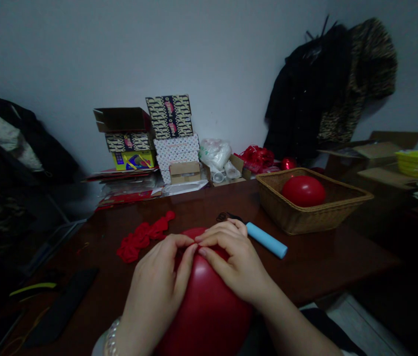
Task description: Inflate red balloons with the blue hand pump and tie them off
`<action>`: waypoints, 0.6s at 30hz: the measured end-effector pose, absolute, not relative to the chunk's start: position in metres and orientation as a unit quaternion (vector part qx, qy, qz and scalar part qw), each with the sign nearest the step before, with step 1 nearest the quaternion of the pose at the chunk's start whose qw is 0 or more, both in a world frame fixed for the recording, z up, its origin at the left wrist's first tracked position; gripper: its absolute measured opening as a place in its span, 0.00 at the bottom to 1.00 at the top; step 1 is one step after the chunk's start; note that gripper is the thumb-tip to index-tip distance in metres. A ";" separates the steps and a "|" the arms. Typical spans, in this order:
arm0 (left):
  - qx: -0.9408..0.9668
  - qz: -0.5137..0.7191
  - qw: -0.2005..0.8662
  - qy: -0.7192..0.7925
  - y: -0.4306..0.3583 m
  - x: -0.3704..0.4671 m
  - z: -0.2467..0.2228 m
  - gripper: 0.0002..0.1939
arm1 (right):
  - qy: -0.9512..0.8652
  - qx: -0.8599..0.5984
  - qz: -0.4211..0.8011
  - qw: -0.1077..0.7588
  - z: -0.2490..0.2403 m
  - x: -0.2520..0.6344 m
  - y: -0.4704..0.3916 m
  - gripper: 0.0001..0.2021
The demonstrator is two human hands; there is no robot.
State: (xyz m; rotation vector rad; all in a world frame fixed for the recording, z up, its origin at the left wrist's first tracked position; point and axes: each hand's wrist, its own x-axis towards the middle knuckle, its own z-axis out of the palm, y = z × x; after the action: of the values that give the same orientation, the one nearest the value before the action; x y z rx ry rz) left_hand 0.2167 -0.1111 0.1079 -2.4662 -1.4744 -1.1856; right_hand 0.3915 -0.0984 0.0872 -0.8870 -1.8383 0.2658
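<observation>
A large inflated red balloon (pixel 210 306) fills the lower middle of the view. My left hand (pixel 160 279) pinches the top of it between thumb and forefinger. Beside it, my right hand (pixel 233 254) is closed in the same way on that spot, and the fingertips of both hands meet. The balloon's neck is hidden by the fingers. Crumpled red balloons (pixel 144 237) lie on the table behind my left hand. A light blue cylinder (pixel 267 240) rests just right of my right hand, with a dark looped object (pixel 227 216) at its far end.
A wicker basket (pixel 294 217) holding another red balloon (pixel 304 191) stands at the right. Stacked boxes (pixel 171 118) and a plastic bag (pixel 215 153) line the wall. A black flat object (pixel 62 309) lies on the brown table (pixel 327 262) at left.
</observation>
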 end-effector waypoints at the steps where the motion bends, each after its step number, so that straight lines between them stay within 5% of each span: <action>1: -0.794 -0.382 0.013 -0.473 -0.111 0.217 0.108 0.07 | -0.766 -0.369 0.109 0.515 0.087 0.391 -0.099 0.03; 18: -0.852 -0.299 -0.044 -0.428 -0.117 0.202 0.118 0.07 | -0.775 -0.372 0.130 0.494 0.085 0.387 -0.102 0.12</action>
State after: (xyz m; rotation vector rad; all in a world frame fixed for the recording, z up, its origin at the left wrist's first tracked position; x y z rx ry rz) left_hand 0.2016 -0.1166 0.1180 -2.7530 -1.3844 -0.9650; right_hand 0.3875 -0.1025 0.0853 -0.9015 -1.8784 0.3141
